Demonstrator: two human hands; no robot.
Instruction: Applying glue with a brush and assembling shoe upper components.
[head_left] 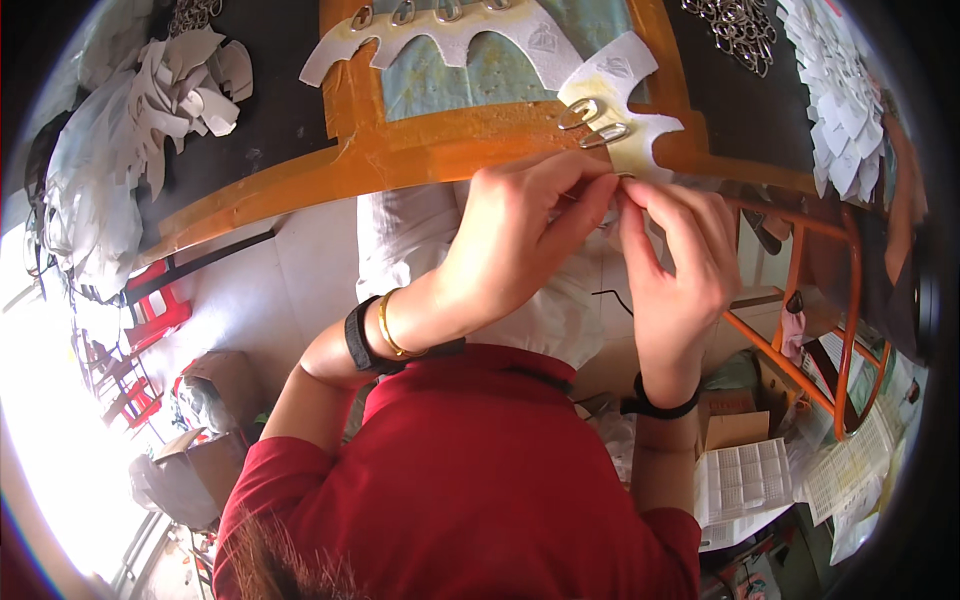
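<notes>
Two hands (pixel 515 230) (pixel 690 255) meet one white piece (pixel 614 72) — two loops (pixel 604 136) atop.

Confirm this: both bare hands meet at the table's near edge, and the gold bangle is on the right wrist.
Wrong on the wrist: the head view shows the gold bangle on the left wrist. Both hands do meet at the table's near edge.

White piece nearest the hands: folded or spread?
Spread where visible: the white piece lies flat, scalloped edge showing; fingers cover its near end.
</notes>
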